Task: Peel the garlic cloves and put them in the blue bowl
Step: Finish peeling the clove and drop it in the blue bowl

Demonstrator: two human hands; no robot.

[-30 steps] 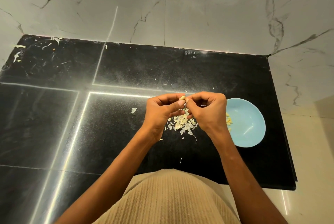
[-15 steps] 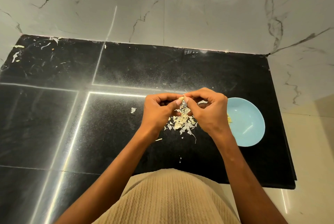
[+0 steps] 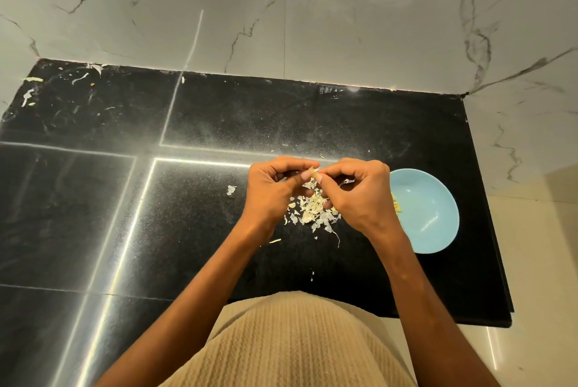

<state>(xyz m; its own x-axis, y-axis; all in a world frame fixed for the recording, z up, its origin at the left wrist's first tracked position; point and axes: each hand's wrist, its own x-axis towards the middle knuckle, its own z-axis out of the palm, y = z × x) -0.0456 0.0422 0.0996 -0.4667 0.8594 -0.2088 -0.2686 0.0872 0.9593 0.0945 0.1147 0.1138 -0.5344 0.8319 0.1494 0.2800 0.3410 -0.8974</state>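
Two hands raised over black stone countertop (image 3: 312, 111), fingertips meeting at one pinch point. Left hand (image 3: 269, 189): fingers curled, thumb and forefinger pinching garlic clove (image 3: 312, 172) from its left side. Right hand (image 3: 359, 192): fingers curled, thumb and forefinger pinching same clove from its right side. Clove pale, small, mostly hidden by fingertips; peeled or not, cannot tell. Directly below the pinch, on the counter between the wrists: heap of garlic skins (image 3: 312, 211), white and papery, loose flakes scattered at its edges. Single skin flake (image 3: 231, 190) left of the left hand, apart from heap. Right of the pinch, partly behind the right hand: blue bowl (image 3: 431, 214), resting on the counter, a few yellowish peeled cloves (image 3: 397, 207) at its left inner side. Far left and beyond the pinch, at the counter's back corner: scattered scraps (image 3: 29, 95). Behind the counter: grey-veined marble wall (image 3: 312, 11). Near edge, below the forearms: beige ribbed garment (image 3: 291, 343).
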